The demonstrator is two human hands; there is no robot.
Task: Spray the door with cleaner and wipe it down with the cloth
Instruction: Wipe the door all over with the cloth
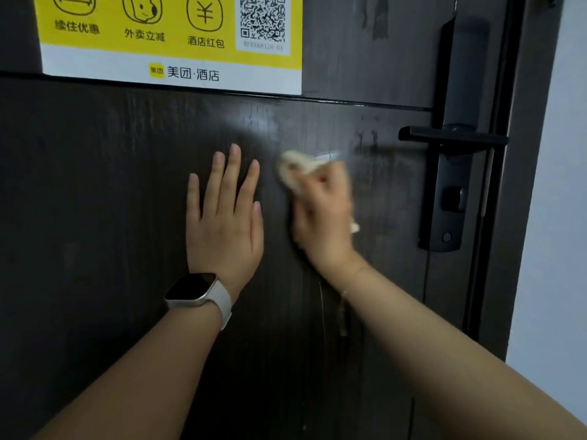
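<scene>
A dark brown wood-grain door (95, 185) fills the view. My left hand (224, 214) lies flat on it with straight, spread fingers, and a watch with a pale strap sits on that wrist. Just to its right my right hand (324, 214) grips a small pale cloth (293, 168) and presses it against the door. That hand and the cloth are blurred. Wet streaks and a shiny patch show on the panel around the cloth. No spray bottle is in view.
A black lever handle (451, 136) on a long black lock plate (451, 192) sits at the door's right edge. A yellow and white poster (178, 58) with a QR code is stuck above the hands. The dark frame and a pale wall (552, 217) lie to the right.
</scene>
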